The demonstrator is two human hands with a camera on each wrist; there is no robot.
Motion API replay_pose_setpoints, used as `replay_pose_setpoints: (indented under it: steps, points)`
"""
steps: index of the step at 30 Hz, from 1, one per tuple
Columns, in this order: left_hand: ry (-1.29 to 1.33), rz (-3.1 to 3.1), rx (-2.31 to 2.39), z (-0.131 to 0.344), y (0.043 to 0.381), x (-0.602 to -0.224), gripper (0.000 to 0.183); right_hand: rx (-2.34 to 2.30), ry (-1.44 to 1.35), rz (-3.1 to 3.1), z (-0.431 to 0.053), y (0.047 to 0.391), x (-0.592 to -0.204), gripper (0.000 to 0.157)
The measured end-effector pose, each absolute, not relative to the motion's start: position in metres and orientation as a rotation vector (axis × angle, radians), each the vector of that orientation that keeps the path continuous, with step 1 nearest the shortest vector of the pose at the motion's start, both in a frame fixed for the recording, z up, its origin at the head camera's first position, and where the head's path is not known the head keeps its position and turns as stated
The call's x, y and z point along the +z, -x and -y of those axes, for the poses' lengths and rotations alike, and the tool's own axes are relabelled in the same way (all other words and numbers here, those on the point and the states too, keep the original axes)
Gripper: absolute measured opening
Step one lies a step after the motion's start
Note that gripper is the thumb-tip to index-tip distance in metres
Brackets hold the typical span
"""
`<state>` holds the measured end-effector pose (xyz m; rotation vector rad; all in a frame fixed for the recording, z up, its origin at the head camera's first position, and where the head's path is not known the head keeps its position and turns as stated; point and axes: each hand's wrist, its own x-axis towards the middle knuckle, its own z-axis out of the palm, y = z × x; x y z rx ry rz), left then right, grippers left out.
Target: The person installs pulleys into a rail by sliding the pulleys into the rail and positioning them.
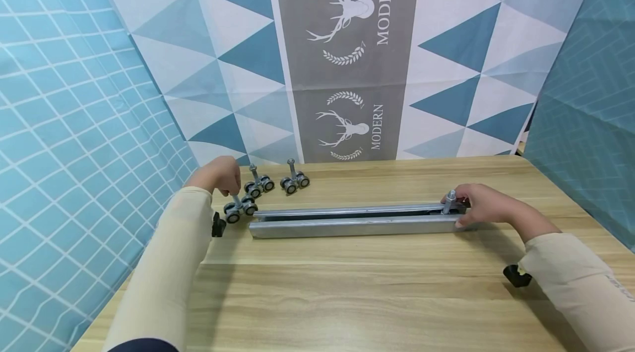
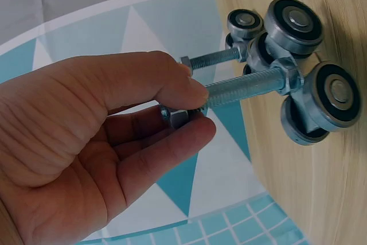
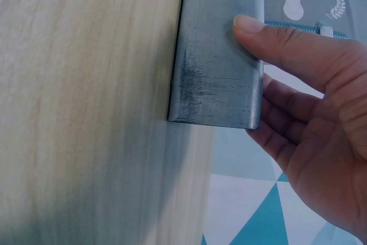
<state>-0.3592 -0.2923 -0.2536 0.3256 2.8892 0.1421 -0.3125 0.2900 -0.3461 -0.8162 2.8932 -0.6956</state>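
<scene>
At the left of the head view my left hand [image 1: 218, 174] pinches the upper end of the threaded bolt [image 2: 243, 90] on a roller trolley [image 1: 232, 212]. Thumb and finger meet near the bolt's nut in the left wrist view, and the wheels [image 2: 338, 93] point toward the tabletop. This trolley is beside the left end of a long metal track [image 1: 357, 226] with a slot along its top. My right hand [image 1: 483, 204] grips the track's right end, thumb on its near side wall [image 3: 218, 67]. Another bolt [image 1: 449, 202] stands upright from the slot beside that hand; its lower part is hidden.
Two more roller trolleys stand behind the held one, one close by [image 1: 254, 189] and one farther right [image 1: 290, 184]. The wooden table [image 1: 347, 297] meets a patterned cloth backdrop [image 1: 347, 76] at the back. Tiled-pattern cloth [image 1: 74, 120] hangs on the left.
</scene>
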Motion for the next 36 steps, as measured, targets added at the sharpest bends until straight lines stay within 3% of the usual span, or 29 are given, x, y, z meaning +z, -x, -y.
replay_pose_setpoints:
  steps: [24, 36]
  points:
    - [-0.476, -2.804, 0.049, 0.293, 0.317, -0.247, 0.022, -0.701, 0.803, -2.901, -0.289, 0.312, -0.346, 0.049]
    - [-0.591, -2.824, -0.071, 0.276, 0.311, -0.252, 0.026, -0.712, 0.787, -2.892, -0.29, 0.312, -0.349, 0.049]
